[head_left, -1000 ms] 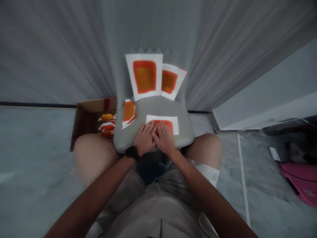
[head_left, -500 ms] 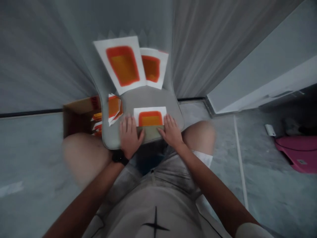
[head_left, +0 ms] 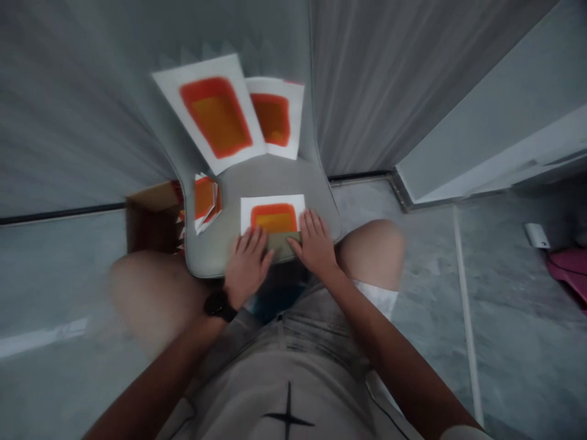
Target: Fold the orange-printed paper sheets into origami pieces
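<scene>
Left grip (head_left: 247, 266) and right grip (head_left: 314, 244) lie open, holding nothing, on an orange-printed paper sheet (head_left: 274, 211), with more printed sheets (head_left: 215, 113) beyond them.

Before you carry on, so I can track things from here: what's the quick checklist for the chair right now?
1. Left hand and right hand both on the white sheet: ok.
2. Sheet lying flat on the grey chair seat: ok.
3. Olive strip along the sheet's lower edge identified: cannot tell.
4. Two orange-printed sheets against the chair back, not slipping: ok.
5. Small folded stack squared up: not ok, it's fanned.
6. Cardboard box contents: cannot tell, mostly hidden.
</scene>
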A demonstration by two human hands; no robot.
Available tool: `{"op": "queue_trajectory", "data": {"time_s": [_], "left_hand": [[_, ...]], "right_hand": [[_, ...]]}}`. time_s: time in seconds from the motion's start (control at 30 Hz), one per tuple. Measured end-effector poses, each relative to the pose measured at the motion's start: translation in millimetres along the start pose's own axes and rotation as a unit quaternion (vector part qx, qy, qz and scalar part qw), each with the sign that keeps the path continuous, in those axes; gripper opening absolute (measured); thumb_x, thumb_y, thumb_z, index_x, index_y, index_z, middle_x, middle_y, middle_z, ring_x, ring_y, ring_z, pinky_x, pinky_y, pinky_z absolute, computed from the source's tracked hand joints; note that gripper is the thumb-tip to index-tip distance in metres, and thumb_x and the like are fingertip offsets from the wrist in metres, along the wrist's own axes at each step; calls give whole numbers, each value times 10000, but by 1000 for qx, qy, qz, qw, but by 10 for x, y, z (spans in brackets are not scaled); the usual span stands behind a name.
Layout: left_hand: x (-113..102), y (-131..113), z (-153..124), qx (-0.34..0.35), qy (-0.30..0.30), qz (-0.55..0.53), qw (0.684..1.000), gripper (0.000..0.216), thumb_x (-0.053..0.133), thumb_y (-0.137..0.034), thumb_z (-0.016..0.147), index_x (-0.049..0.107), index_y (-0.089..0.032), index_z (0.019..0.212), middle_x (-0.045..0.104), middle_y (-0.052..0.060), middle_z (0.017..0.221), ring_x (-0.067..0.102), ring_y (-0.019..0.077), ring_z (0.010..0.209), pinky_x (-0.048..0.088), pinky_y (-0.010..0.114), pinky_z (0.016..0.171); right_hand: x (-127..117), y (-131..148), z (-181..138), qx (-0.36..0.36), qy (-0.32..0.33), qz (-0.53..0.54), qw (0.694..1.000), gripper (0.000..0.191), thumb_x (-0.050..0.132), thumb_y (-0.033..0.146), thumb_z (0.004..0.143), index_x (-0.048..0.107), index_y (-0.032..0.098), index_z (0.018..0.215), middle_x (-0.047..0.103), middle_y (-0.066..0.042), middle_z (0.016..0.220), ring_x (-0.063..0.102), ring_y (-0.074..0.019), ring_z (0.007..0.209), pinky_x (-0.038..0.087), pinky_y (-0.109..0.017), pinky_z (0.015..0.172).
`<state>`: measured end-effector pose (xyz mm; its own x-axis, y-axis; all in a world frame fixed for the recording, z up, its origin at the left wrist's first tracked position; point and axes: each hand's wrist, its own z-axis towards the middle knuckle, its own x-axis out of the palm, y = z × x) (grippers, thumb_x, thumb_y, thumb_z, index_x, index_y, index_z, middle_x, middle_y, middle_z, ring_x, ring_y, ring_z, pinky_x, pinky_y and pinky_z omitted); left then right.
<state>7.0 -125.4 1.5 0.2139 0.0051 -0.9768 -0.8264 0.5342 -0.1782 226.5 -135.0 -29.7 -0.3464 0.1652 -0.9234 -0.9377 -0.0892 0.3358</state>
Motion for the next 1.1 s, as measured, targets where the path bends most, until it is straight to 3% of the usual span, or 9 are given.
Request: {"op": "queue_trajectory", "data": {"time_s": [0.13, 0.3, 0.47, 0.63, 0.8, 0.93, 1.1], "left_hand": [[-7, 290, -173, -40, -37, 13, 998, 615, 341, -406, 1103, 344, -143, 1659, 442, 153, 1661, 395, 336, 1565, 256, 595, 1304], [139, 334, -188, -29, -74, 13, 997, 628, 388, -389, 1094, 334, -119, 1658, 441, 163, 1661, 373, 338, 1576, 279, 586, 1300], [203, 333, -227, -26, -103, 3, 994, 626, 424, -355, 1081, 332, -146, 1663, 463, 155, 1650, 379, 331, 1574, 268, 595, 1306], [128, 338, -354, -20, -155, -27, 987, 728, 531, -382, 1044, 270, -148, 1681, 280, 194, 1734, 288, 348, 1614, 325, 578, 1290], [64, 409, -339, 100, -80, -53, 990, 574, 547, -433, 1044, 497, -230, 1579, 412, 102, 1690, 333, 289, 1601, 291, 523, 1326], [95, 433, -301, 112, -59, -67, 990, 444, 526, -426, 1058, 637, -270, 1459, 538, 65, 1606, 426, 265, 1551, 289, 531, 1326], [80, 474, -310, 128, -61, -84, 986, 377, 548, -419, 1053, 713, -277, 1360, 619, 78, 1527, 480, 269, 1515, 325, 554, 1303]], "right_hand": [[28, -12, -21, -2, -7, 17, 1000, 789, 347, 562, 1095, 317, -7, 1641, 339, -252, 1697, 247, -353, 1621, 181, -552, 1325], [3, -50, 14, -14, -15, 19, 1000, 764, 411, 553, 1083, 340, 39, 1644, 332, -237, 1705, 261, -363, 1614, 208, -573, 1312], [-73, -48, 202, -122, 35, 7, 992, 669, 510, 510, 1068, 440, 132, 1614, 366, -176, 1704, 285, -318, 1613, 195, -555, 1324], [-110, -26, 87, -174, 54, 3, 983, 649, 532, 528, 1058, 502, 133, 1573, 413, -181, 1676, 320, -318, 1601, 203, -589, 1320], [-198, -65, -177, -234, 80, -17, 969, 503, 529, 400, 1077, 581, 162, 1518, 525, -153, 1607, 431, -293, 1544, 260, -572, 1317], [-269, -92, -201, -245, 101, -20, 964, 410, 493, 291, 1089, 640, 227, 1467, 594, -110, 1552, 503, -255, 1494, 324, -545, 1299], [-340, -101, -138, -253, 91, 1, 963, 354, 478, 279, 1100, 716, 243, 1359, 676, -94, 1461, 590, -228, 1404, 377, -505, 1265]]}}
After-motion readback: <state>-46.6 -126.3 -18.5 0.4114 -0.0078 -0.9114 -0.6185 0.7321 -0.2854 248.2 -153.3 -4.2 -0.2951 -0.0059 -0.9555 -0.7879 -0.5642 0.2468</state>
